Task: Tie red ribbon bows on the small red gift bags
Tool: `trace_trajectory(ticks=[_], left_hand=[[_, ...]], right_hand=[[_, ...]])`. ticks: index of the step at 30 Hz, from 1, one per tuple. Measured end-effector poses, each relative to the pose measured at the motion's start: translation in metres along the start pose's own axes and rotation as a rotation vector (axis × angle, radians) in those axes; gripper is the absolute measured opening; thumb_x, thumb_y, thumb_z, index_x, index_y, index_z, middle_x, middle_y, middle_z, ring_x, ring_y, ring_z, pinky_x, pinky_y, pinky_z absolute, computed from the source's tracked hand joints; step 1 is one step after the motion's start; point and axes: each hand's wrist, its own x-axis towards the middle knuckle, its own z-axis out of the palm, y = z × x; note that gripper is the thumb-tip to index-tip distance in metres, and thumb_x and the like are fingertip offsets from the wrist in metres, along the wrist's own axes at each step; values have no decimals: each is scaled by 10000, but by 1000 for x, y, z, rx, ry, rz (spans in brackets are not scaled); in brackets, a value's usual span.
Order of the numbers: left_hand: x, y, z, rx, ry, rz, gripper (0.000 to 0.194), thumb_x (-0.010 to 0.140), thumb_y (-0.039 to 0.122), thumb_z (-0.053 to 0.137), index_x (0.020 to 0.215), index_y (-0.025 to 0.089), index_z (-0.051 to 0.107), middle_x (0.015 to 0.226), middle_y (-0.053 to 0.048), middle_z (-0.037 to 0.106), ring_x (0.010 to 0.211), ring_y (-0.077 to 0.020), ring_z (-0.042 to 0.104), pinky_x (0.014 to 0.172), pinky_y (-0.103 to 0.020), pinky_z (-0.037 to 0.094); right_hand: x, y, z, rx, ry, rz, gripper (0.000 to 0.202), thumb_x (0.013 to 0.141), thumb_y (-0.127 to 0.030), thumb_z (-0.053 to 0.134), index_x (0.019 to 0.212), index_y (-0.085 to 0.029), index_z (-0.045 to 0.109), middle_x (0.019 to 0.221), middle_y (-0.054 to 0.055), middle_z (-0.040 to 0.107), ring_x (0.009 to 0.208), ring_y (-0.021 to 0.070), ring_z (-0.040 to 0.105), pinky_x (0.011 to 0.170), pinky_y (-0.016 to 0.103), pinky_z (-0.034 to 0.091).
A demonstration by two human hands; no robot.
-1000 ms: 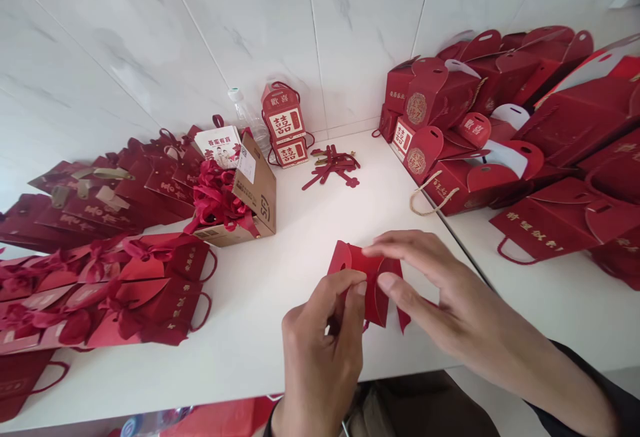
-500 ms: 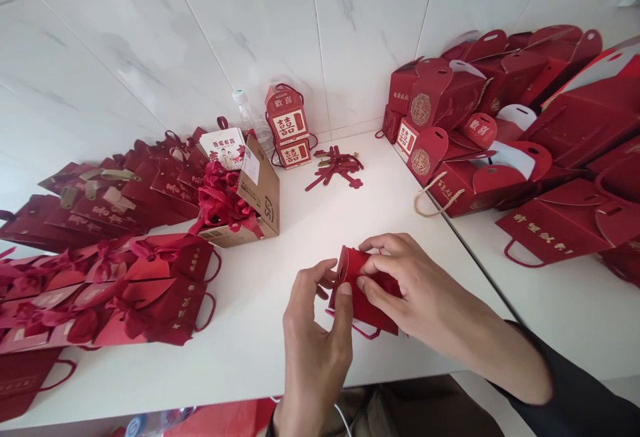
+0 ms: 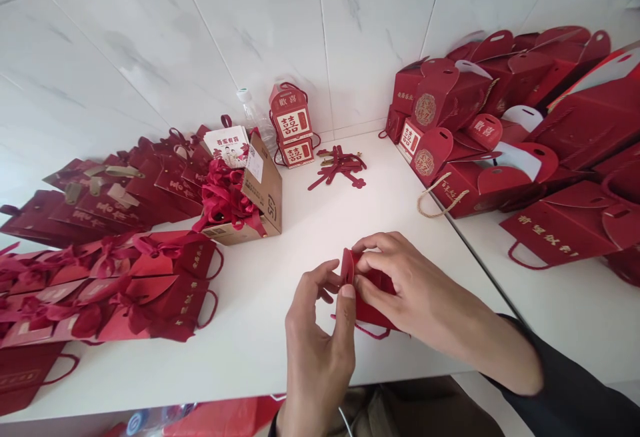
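A small red paper gift box [image 3: 373, 313] with a cord handle stands on the white table in front of me. My left hand [image 3: 320, 330] curls round its left side, thumb and fingers on the upright flap [image 3: 347, 269]. From the right, my right hand [image 3: 405, 283] has its fingertips bent onto the same flap and the top of the box. Its fingers and palm hide much of the box. A dark red cord loop hangs out below, towards me.
Finished-looking red boxes with bows [image 3: 150, 290] line the left side. A cardboard box [image 3: 270, 197] holds red ribbons and a card. Loose red tags [image 3: 340, 167] lie near the wall by two stacked boxes [image 3: 294, 123]. More red boxes [image 3: 470, 183] crowd the right.
The box's left flap now stands more upright, and my right fingers have shifted left onto it. The whole view has moved slightly.
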Motion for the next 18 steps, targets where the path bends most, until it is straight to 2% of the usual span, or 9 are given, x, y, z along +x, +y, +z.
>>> trace_trajectory(ticks=[4, 7, 13, 18], left_hand=[[4, 4, -2, -22, -33, -56, 280, 1001, 448, 587, 1135, 234, 706, 1021, -51, 724, 878, -182, 646, 765, -302, 497], [6, 4, -3, -24, -51, -52, 265, 1004, 421, 582, 1143, 233, 706, 1034, -57, 727, 876, -188, 655, 772, -314, 506], [6, 0, -4, 131, -60, 131, 246, 955, 337, 651, 1191, 272, 679, 972, -27, 676, 853, -177, 607, 756, -301, 498], [3, 0, -2, 54, -11, 30, 227, 987, 372, 602, 1171, 263, 678, 947, -25, 671, 840, -175, 615, 770, -318, 508]], right_hand=[[-1, 1, -1, 18, 8, -17, 192, 985, -163, 559, 985, -226, 740, 1166, 79, 696, 1172, 260, 624, 1014, 461, 531], [-2, 3, -2, 39, 16, -8, 186, 993, -181, 551, 982, -233, 729, 1158, 78, 703, 1158, 259, 629, 1008, 463, 533], [-6, 7, -2, -13, 31, 29, 218, 996, -213, 529, 854, -238, 693, 1154, 94, 691, 1185, 288, 614, 1020, 512, 522], [-5, 8, 2, -59, 65, 10, 207, 973, -194, 553, 803, -227, 666, 1134, 109, 697, 1158, 304, 629, 1000, 526, 528]])
